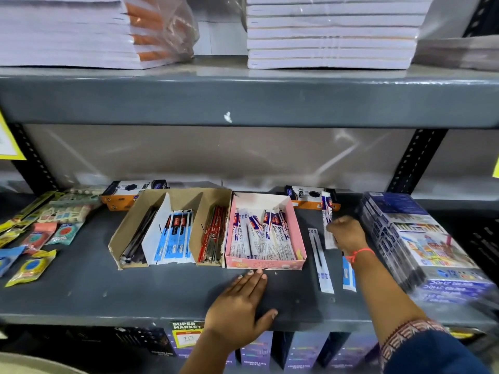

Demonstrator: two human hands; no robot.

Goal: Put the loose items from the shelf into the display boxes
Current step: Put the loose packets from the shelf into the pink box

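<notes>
right hand [347, 232] fisted around pen packet [327, 211]; left hand [239, 303] flat on shelf [108, 298].

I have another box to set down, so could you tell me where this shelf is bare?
Bare: the front strip of the shelf, between the cardboard box and the edge, left of the flat left hand. Crowded: right of the pink box, where loose pen packets lie by the right hand; also the far left.

Two display boxes [266, 230]; three loose pen packets [320, 261]; two hands [237, 306]
</notes>
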